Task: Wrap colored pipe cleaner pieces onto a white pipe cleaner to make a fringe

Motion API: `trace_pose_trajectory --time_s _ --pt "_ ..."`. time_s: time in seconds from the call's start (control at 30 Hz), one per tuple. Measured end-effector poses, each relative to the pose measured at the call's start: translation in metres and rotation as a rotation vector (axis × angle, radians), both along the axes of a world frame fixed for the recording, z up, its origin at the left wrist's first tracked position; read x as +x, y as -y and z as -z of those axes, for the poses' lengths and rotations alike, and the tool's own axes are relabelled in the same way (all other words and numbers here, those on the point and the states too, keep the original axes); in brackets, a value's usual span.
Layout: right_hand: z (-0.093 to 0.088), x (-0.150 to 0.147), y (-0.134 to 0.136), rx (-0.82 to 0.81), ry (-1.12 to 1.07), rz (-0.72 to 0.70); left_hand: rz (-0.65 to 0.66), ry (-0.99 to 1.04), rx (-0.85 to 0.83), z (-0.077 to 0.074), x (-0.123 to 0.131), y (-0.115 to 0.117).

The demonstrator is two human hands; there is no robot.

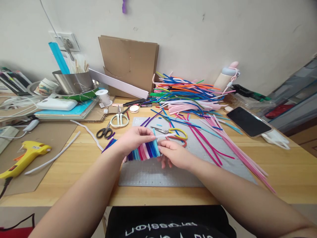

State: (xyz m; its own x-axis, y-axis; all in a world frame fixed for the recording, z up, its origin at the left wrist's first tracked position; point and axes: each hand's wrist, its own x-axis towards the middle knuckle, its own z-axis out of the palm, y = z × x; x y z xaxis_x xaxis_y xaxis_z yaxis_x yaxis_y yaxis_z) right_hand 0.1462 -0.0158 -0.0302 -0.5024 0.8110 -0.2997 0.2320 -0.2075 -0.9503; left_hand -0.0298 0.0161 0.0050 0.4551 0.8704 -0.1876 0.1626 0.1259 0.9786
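Observation:
Between my hands, above a grey cutting mat [158,177], is a row of short pipe cleaners [145,151] in blue, teal, pink and purple, set side by side. My left hand [135,140] pinches the row's upper edge. At the row's right end, the thumb and forefinger of my right hand [173,152] close on a light blue pipe cleaner [157,150], its other fingers curled below. A pale strip [165,135] sticks out to the right from the row. Just behind my hands lie scissors with yellow and red handles [182,133], partly covered.
Loose pink pipe cleaners [237,152] spread over the mat's right side, and a multicoloured heap [188,94] lies against the wall. White-handled scissors [119,119], black scissors [104,133] and a yellow glue gun [27,155] are to the left. A phone [248,121] lies right.

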Motion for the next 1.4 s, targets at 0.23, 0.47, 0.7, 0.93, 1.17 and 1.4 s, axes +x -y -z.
trace_pose_trajectory --time_s 0.23,0.47,0.7,0.93,1.17,1.4 --pt "0.0007 0.0001 -0.0014 -0.010 -0.042 0.027 -0.040 0.017 0.042 0.0012 -0.0003 -0.0005" --pt "0.0051 0.0016 -0.0021 -0.016 -0.134 0.073 -0.129 0.028 0.074 0.0008 -0.0002 -0.0020" --pt "0.0022 0.0003 -0.0014 0.049 -0.118 0.043 -0.226 0.060 0.129 0.0034 -0.0012 -0.0049" --pt "0.0083 -0.0012 -0.0020 0.057 -0.159 0.088 -0.281 0.122 0.138 0.0070 0.0041 -0.0035" --pt "0.0077 -0.0014 -0.0013 0.100 -0.169 0.092 -0.308 0.137 0.146 0.0082 0.0066 -0.0032" --pt "0.0070 -0.0002 -0.0008 0.140 -0.152 0.097 -0.336 0.106 0.195 0.0063 0.0080 -0.0025"
